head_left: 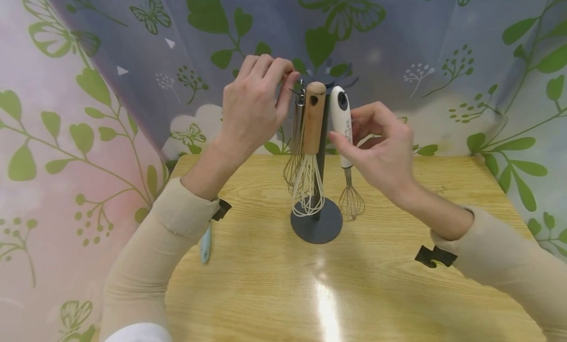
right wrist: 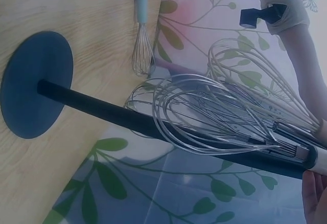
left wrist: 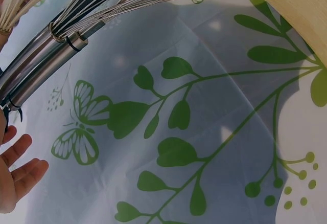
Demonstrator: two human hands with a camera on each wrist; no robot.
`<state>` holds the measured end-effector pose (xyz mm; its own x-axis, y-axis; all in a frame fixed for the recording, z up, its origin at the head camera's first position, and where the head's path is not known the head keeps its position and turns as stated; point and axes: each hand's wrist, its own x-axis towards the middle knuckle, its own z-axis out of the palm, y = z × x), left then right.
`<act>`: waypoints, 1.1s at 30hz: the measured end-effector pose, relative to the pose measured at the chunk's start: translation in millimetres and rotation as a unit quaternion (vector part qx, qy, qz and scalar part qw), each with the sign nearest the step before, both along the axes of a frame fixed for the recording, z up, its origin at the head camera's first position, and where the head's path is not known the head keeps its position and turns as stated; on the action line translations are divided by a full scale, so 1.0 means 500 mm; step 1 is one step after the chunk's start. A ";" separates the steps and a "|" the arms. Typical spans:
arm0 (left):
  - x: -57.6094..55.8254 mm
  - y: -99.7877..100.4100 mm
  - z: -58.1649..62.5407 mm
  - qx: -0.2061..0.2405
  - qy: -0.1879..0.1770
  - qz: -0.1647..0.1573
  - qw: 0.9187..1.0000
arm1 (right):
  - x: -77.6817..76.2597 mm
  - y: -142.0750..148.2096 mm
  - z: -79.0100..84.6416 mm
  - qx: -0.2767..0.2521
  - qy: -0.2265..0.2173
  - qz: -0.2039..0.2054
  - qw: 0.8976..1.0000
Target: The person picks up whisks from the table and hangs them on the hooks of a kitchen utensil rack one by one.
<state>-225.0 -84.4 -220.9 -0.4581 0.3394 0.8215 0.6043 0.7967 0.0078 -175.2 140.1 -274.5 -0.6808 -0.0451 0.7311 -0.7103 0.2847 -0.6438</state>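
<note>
A dark stand point(head_left: 322, 170) with a round base holds several hanging whisks. My right hand point(head_left: 381, 145) pinches the white handle of a small wire whisk point(head_left: 339, 110) between thumb and fingers, at the stand's right side. At the front hangs a whisk with a wooden handle point(head_left: 314, 130) and cream wires. Behind it, steel-handled whisks point(left wrist: 51, 65) hang on the left. My left hand point(head_left: 257, 96) is raised at the top of the stand, thumb and index fingertips close together beside a steel handle's hanging end. Whether they pinch anything is hidden.
A light-blue-handled whisk point(right wrist: 141, 4) lies on the wooden table point(head_left: 257, 283), left of the stand, partly behind my left sleeve in the head view. Leaf-and-butterfly patterned cloth point(head_left: 274, 17) surrounds the table at the back and sides.
</note>
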 end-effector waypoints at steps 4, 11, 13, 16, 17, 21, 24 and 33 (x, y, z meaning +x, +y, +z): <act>0.001 0.001 0.000 0.000 -0.003 0.001 1.000 | -0.005 -0.007 -0.007 -0.012 0.006 0.005 1.000; 0.000 0.002 -0.001 0.003 -0.002 0.002 1.000 | -0.011 -0.014 -0.015 -0.029 0.025 0.021 0.999; 0.000 0.002 -0.001 0.004 -0.002 0.002 1.000 | -0.012 -0.015 -0.017 -0.032 0.027 0.020 0.999; -0.001 0.002 -0.002 0.006 -0.003 0.001 1.000 | -0.014 -0.017 -0.021 -0.035 0.027 0.016 0.999; -0.001 0.002 -0.002 0.006 -0.003 0.001 1.000 | -0.015 -0.018 -0.022 -0.037 0.026 0.014 0.999; -0.002 0.002 -0.003 0.009 -0.002 0.002 1.000 | -0.016 -0.022 -0.024 -0.037 0.027 0.014 0.999; -0.002 0.001 -0.004 0.009 0.000 0.003 1.000 | -0.015 -0.024 -0.024 -0.031 0.030 0.015 0.999; -0.004 0.004 -0.003 0.014 0.000 0.001 1.000 | -0.018 -0.014 -0.020 -0.016 0.022 0.014 1.000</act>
<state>-226.9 -82.5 -222.3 -0.4591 0.3151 0.8307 0.6021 0.7979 0.0301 -184.1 133.4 -284.5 -0.6474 -0.0395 0.7611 -0.7448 0.2444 -0.6209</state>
